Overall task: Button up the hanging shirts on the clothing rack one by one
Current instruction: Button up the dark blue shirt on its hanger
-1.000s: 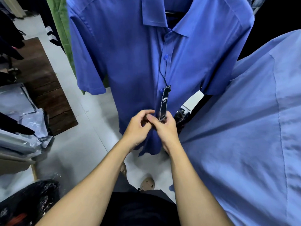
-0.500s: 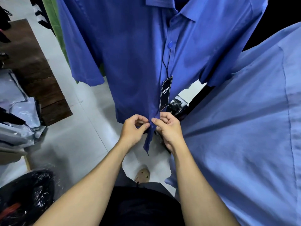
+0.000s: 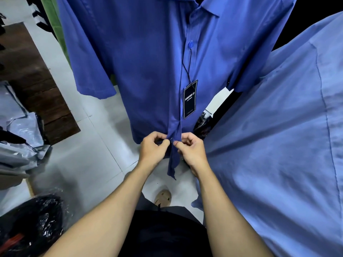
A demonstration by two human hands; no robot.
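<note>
Both hands have dropped to the bottom of the placket since a second ago. The left hand (image 3: 152, 148) pinches one edge of the shirt (image 3: 144, 67) near the hem; the right hand (image 3: 191, 148) pinches the other edge, fingertips nearly meeting. The tag (image 3: 190, 99), which the right hand touched before, now hangs free above them on its cord. A paler shirt (image 3: 278, 145) hangs just beside, on the right.
</note>
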